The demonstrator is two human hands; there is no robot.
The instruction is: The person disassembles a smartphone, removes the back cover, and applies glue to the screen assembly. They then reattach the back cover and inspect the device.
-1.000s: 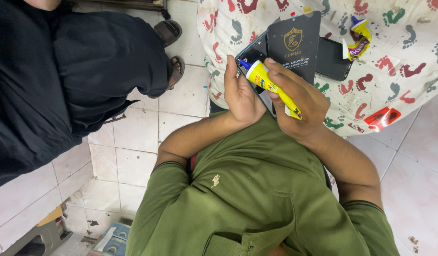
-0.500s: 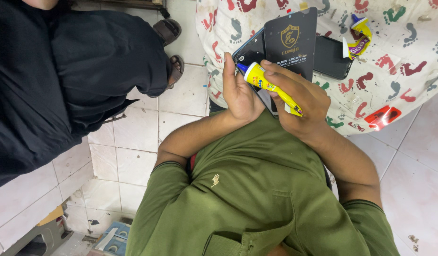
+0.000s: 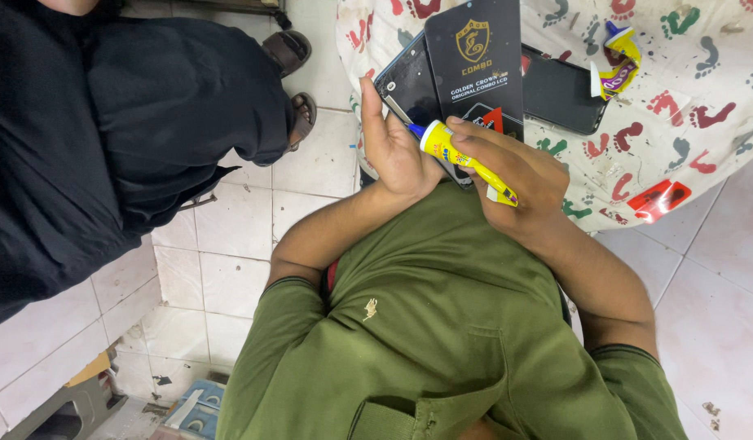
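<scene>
Looking down, head view: right hand [image 3: 515,175] pinches a yellow glue tube [image 3: 462,159], nozzle at the dark phone [image 3: 405,81] on the worktop [image 3: 702,98]; left hand [image 3: 397,151] braces it, grip unclear; gluing seems underway, needing a steady squeeze

I see a yellow glue tube [image 3: 462,159] with a blue nozzle. Behind it is a black box [image 3: 474,57] bearing a gold crest, and a black phone [image 3: 560,94] lies beside that. The cloth [image 3: 702,90] is cream, printed with red, green and grey footprints. The shirt [image 3: 442,326] is olive green, the floor tiles [image 3: 230,244] are white, and the other person's clothing [image 3: 107,122] is black.
</scene>
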